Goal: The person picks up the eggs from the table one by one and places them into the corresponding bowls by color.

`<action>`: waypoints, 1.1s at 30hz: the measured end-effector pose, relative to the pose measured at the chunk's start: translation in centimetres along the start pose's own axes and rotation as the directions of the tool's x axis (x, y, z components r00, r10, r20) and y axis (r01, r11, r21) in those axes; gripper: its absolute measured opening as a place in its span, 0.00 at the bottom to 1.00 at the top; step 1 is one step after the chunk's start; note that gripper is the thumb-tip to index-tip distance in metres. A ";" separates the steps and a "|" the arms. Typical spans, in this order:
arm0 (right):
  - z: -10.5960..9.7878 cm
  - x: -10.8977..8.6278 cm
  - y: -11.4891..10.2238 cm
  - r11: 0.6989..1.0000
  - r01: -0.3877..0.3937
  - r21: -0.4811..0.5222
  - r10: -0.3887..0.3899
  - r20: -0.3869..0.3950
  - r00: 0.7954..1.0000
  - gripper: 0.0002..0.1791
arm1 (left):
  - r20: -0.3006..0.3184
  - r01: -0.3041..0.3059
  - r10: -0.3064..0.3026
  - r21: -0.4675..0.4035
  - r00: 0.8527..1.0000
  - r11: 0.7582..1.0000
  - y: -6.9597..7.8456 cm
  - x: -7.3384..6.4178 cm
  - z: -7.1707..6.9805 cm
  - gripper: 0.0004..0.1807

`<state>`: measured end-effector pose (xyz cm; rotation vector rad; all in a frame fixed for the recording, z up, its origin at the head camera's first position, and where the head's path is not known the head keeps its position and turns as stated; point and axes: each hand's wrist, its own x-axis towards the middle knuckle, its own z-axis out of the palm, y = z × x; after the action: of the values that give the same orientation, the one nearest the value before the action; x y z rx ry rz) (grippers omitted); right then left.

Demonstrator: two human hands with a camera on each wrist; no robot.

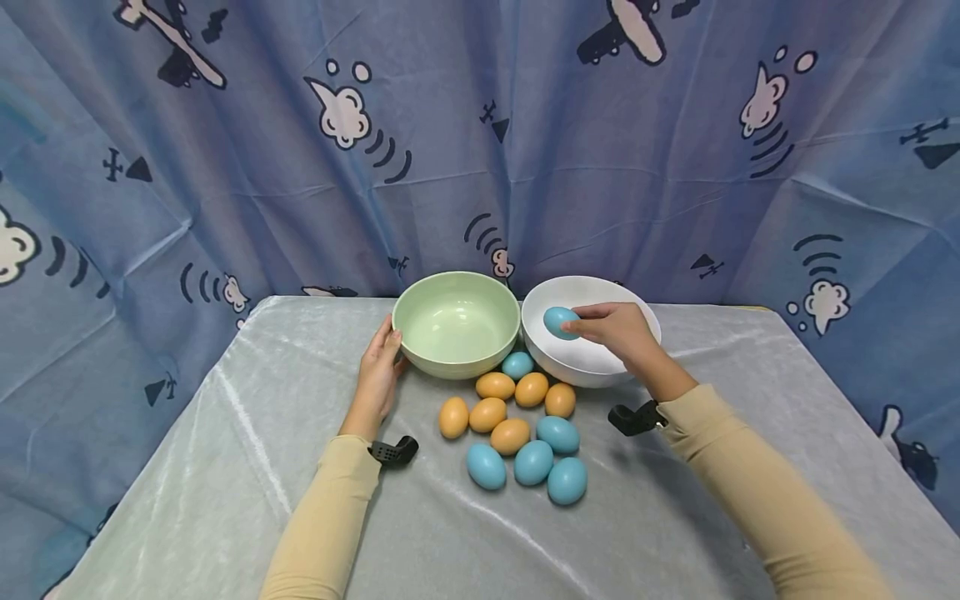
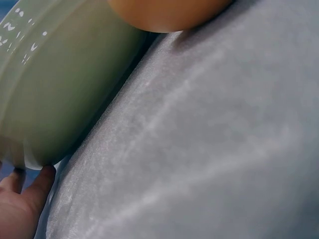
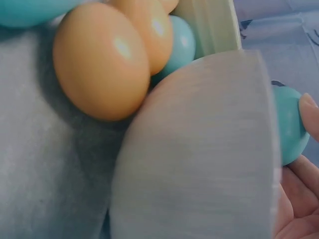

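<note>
Over the white bowl (image 1: 543, 354), my right hand (image 1: 618, 332) pinches a blue egg (image 1: 559, 322) between thumb and fingers. The right wrist view shows this blue egg (image 3: 290, 127) just beyond the bowl's rim, with the thumb against it. My left hand (image 1: 378, 375) rests against the left outer side of the green bowl (image 1: 457, 325). In the left wrist view its fingertips touch the green wall (image 2: 65, 94), the fingers fairly straight. In front of the bowls lie several orange eggs (image 1: 488, 414) and several blue eggs (image 1: 533, 462).
One blue egg (image 1: 517, 365) lies in the gap between the two bowls. An orange egg (image 3: 102, 62) sits close beside the white bowl's outer wall. Grey cloth covers the table (image 1: 300, 500), and a patterned blue curtain (image 1: 450, 125) hangs behind it.
</note>
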<state>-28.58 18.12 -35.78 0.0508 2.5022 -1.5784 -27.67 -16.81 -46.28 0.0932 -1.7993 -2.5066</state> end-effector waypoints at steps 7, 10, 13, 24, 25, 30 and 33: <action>0.7 1.1 0.9 0.999 -0.015 -0.038 0.015 -0.007 1.000 0.31 | -0.010 -0.006 0.006 -0.001 1.000 1.000 -0.2 0.1 -0.1 0.33; 1.0 1.4 1.0 0.998 -0.019 -0.061 0.019 -0.015 1.000 0.30 | -0.010 -0.007 0.007 0.001 1.000 1.000 -0.3 0.2 -0.2 0.33; 1.2 1.6 1.0 0.994 -0.021 -0.107 0.018 -0.029 0.999 0.29 | -0.015 -0.001 0.001 0.002 1.000 1.000 -0.4 0.1 -0.2 0.33; 1.5 3.0 1.4 0.969 -0.017 -0.248 0.004 -0.054 0.999 0.29 | -0.014 -0.006 0.006 0.009 1.000 1.000 0.0 -0.1 0.1 0.33; 1.6 3.0 1.4 0.967 -0.021 -0.256 0.007 -0.055 0.998 0.28 | -0.018 -0.007 0.007 0.006 1.000 1.000 0.0 -0.1 0.1 0.32; 1.7 3.2 1.6 0.957 -0.046 -0.286 0.033 -0.051 0.998 0.28 | -0.016 -0.011 0.012 0.006 1.000 1.000 0.0 -0.1 0.1 0.32; 1.8 3.4 1.8 0.955 -0.050 -0.293 0.040 -0.041 0.998 0.29 | -0.018 -0.015 0.015 0.003 1.000 1.000 0.0 -0.1 0.1 0.32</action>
<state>-31.41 17.06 -38.67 0.0942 2.7129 -1.1813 -27.62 -16.74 -46.27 0.1020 -1.7905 -2.4845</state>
